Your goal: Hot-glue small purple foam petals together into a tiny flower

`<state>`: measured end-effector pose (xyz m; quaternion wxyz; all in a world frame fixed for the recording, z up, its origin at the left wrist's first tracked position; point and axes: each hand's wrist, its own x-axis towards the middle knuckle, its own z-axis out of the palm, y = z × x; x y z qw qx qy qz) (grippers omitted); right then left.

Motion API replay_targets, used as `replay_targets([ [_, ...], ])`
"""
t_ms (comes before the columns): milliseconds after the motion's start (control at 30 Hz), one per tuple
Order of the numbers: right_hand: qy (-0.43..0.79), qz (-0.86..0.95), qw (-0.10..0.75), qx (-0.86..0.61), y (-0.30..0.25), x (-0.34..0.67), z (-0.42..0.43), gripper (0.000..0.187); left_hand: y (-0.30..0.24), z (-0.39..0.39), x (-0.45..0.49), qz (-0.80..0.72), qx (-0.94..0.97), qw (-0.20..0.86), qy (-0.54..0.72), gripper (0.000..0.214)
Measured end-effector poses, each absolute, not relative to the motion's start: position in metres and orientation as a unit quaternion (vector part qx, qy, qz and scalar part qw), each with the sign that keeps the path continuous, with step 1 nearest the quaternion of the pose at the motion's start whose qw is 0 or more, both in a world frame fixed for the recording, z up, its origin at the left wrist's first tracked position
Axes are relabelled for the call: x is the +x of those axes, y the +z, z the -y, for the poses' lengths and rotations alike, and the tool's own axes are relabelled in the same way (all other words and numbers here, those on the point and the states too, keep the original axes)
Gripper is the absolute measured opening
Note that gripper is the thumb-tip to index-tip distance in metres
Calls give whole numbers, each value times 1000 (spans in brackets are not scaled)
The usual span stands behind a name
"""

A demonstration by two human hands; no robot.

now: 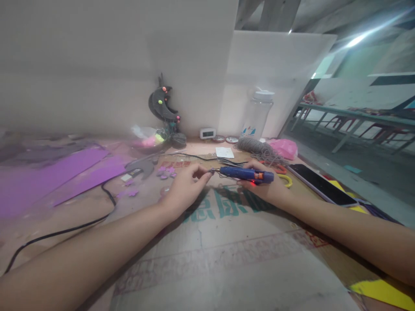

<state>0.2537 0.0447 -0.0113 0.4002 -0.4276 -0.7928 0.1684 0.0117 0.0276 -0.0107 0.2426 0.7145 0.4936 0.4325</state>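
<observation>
The fingers (204,177) of your left hand (184,188) clamp a small piece (212,171); those of your right hand (272,190) grip the blue glue gun (238,173). Its long axis lies crosswise, nozzle (218,170) pointing left at the piece; contact is indeterminable.

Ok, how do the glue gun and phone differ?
The glue gun is blue, the phone mostly black. The right hand holds the glue gun; the phone lies flat. The glue gun shows a red light; the phone's screen looks dark. Both are elongated.
</observation>
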Motion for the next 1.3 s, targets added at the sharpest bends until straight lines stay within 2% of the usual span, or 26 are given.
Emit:
replay_targets([
  [1300,129,795,412,-426,-13,256,-47,23,-15,-31,11,-486,708,259,442,21],
])
